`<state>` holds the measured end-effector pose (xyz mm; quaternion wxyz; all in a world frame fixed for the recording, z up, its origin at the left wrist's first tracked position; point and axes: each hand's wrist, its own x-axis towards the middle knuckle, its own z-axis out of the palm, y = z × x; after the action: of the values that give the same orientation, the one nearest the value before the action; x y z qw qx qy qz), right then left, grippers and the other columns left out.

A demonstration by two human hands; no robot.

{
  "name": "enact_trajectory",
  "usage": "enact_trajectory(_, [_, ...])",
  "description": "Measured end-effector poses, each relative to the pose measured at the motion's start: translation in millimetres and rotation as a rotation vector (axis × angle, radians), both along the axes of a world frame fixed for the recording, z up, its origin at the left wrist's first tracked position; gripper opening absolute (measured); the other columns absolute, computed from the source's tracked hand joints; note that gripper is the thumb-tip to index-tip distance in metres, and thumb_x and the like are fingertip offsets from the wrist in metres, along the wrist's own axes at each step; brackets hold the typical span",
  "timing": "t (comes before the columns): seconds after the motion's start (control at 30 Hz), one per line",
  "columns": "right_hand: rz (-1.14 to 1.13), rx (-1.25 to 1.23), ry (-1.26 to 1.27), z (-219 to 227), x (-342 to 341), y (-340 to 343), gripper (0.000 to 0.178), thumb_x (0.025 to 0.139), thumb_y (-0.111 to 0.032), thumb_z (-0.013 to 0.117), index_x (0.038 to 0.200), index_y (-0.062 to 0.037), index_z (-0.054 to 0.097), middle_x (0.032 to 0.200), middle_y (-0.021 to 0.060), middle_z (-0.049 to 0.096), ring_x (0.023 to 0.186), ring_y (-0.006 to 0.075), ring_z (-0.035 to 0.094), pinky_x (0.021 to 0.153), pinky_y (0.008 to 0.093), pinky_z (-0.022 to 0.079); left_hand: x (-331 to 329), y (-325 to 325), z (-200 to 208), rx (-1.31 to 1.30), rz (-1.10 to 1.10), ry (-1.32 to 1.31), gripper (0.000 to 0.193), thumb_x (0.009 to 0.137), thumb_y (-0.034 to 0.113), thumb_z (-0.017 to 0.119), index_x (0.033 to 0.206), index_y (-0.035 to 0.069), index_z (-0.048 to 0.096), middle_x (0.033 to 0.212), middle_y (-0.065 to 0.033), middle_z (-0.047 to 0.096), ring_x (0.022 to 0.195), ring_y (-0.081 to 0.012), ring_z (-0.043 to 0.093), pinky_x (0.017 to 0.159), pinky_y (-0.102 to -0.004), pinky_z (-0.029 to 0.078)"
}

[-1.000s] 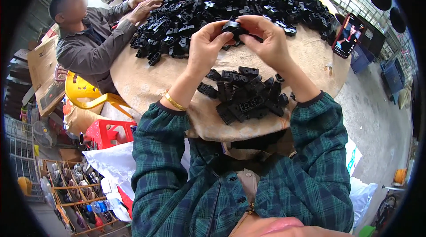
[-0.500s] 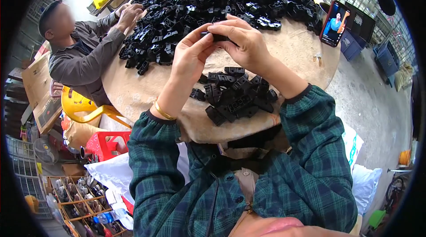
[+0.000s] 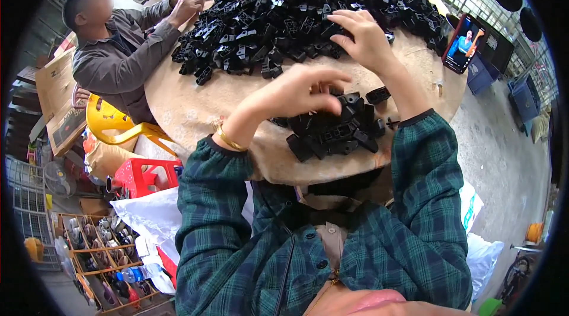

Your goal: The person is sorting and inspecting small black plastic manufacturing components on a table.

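Observation:
My left hand (image 3: pixel 299 94) is over the small heap of black plastic parts (image 3: pixel 338 132), thumb and fingers apart, with nothing seen in it; slight blur softens the fingers. Farther off, my right hand (image 3: pixel 364 40) reaches to the near edge of the large pile of black plastic parts (image 3: pixel 267 14). Its thumb and fingers are spread, and dark parts show behind the gap between them. One loose black part (image 3: pixel 377 95) lies at the right side of the small heap, close to my right wrist. My left hand partly covers the heap.
Both piles lie on a round table with a tan cloth (image 3: pixel 195 120). A phone (image 3: pixel 463 43) with a lit screen stands at its right edge. Across on the left, a person (image 3: pixel 118 49) works at the large pile, beside a yellow chair (image 3: pixel 112 123). A red stool (image 3: pixel 145 174) stands lower left.
My hands were together around a dark part and have separated. The left came down over the small heap; the right moved out to the large pile. The dark part is no longer between them.

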<state>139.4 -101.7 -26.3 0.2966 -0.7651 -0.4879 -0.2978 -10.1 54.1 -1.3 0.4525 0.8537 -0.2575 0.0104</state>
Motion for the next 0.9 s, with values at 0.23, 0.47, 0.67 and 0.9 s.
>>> enact_trajectory(0.23, [-0.189,-0.291,-0.052,-7,-9,12,0.035,0.074,-0.013,0.063,0.108,-0.0095,0.06,0.1,0.0014,0.059,0.101,0.0203,0.05,0.084,0.0361,0.04,28,44,-14,0.373,0.587,-0.446,0.021,0.07,0.003,0.061,0.09,0.001,0.066,0.091,-0.0118,0.063,0.089,-0.0303,0.055,0.083,-0.0356,0.044])
enact_trajectory(0.47, [-0.146,-0.229,0.045,-20,0,9,0.035,0.077,-0.026,0.062,0.11,-0.0137,0.06,0.1,0.0023,0.06,0.1,0.0218,0.051,0.086,0.0395,0.038,36,30,-29,0.665,0.56,-0.366,0.036,0.068,0.006,0.067,0.102,0.001,0.06,0.1,-0.0133,0.058,0.096,-0.03,0.051,0.087,-0.0362,0.043])
enact_trajectory(0.67, [-0.097,-0.252,-0.008,-14,-17,19,0.039,0.073,-0.028,0.068,0.109,-0.0127,0.06,0.093,0.0045,0.062,0.098,0.0223,0.053,0.085,0.0387,0.037,36,44,-35,0.676,0.524,-0.464,0.028,0.068,0.005,0.066,0.095,0.002,0.062,0.096,-0.0121,0.056,0.094,-0.0298,0.051,0.082,-0.0359,0.045])
enact_trajectory(0.9, [-0.038,-0.069,0.058,-13,-5,8,0.023,0.072,-0.018,0.068,0.092,-0.0072,0.065,0.087,0.007,0.062,0.085,0.0245,0.057,0.076,0.0357,0.044,41,41,-30,0.679,0.436,-0.453,0.029,0.066,0.001,0.063,0.094,0.004,0.062,0.094,-0.0113,0.057,0.092,-0.0287,0.051,0.081,-0.0354,0.045])
